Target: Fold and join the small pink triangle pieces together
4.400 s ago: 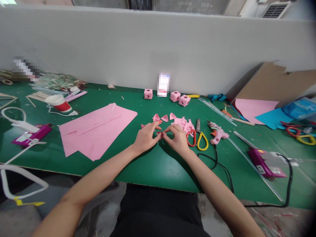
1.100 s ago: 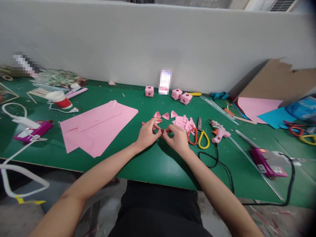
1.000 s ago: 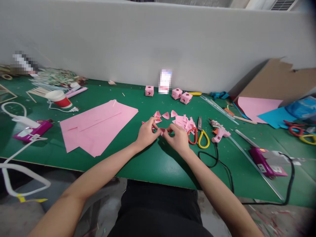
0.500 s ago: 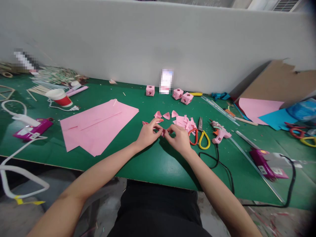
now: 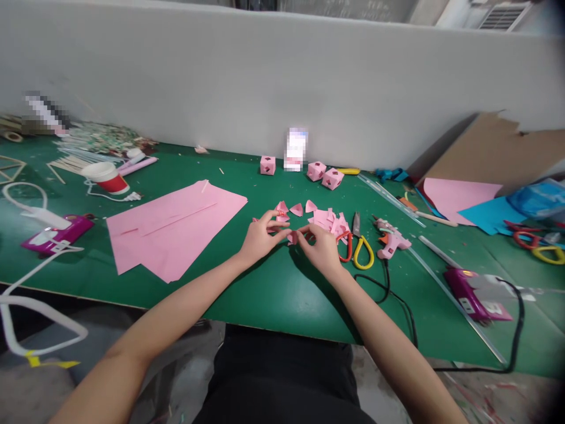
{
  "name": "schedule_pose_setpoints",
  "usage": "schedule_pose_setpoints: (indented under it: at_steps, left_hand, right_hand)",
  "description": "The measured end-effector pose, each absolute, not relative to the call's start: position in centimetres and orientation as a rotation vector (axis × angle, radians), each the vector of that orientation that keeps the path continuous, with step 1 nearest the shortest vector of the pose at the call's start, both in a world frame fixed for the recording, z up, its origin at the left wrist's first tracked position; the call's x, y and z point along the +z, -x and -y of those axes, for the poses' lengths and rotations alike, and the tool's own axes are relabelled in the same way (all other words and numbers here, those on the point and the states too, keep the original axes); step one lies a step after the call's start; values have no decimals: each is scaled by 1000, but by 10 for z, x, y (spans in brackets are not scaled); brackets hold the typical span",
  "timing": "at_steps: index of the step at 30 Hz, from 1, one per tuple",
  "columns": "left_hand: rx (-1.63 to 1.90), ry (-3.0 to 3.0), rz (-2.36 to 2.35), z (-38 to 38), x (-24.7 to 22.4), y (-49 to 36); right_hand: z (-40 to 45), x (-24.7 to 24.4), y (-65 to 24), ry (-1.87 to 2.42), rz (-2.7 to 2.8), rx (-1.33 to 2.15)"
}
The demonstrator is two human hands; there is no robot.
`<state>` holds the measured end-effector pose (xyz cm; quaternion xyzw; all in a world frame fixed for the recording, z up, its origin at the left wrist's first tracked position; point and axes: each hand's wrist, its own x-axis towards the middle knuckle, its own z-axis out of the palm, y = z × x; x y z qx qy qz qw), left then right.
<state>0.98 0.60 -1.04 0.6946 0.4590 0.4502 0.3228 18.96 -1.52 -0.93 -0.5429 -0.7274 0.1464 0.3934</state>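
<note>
A small folded pink paper piece (image 5: 292,237) is pinched between the thumb and fingers of my right hand (image 5: 321,246), low over the green table. Just left of it, my left hand (image 5: 259,240) has its fingers stretched out and apart, with nothing visible in them. Beyond my hands lie small folded pink paper triangles (image 5: 297,209), one partly behind my left fingers. A pile of pink paper pieces (image 5: 329,219) lies beside my right hand. Scissors with red and yellow handles (image 5: 364,252) rest right of that hand, which covers part of them.
Pink cut-out cubes (image 5: 267,165) stand near the wall by a blurred phone (image 5: 295,150). Large pink paper sheets (image 5: 185,235) lie left. A pink glue gun (image 5: 391,238) with a black cord, purple power strips (image 5: 474,294), and a red-and-white paper cup (image 5: 108,178) are around.
My left thumb and fingers have come away from the small pink paper piece and spread apart. My right hand keeps its pinch on the piece. The view has shifted slightly.
</note>
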Motion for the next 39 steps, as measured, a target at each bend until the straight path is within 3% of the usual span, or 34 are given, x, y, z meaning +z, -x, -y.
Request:
schedule_pose_setpoints:
  at_steps: [13, 24, 31, 39]
  left_hand:
    - [1012, -2199, -1359, -7, -13, -6]
    - [1233, -2111, -1493, -23, -2, 12]
    - [1320, -2210, -1538, -21, -8, 9]
    - [1059, -2318, -1522, -20, -22, 13]
  right_hand:
    - [14, -15, -189, 1455, 2002, 223]
    - [-8, -17, -220, 1569, 1934, 18]
    - [-5, -19, -207, 1565, 2000, 67]
    - [-5, -1, -201, 1566, 1976, 16]
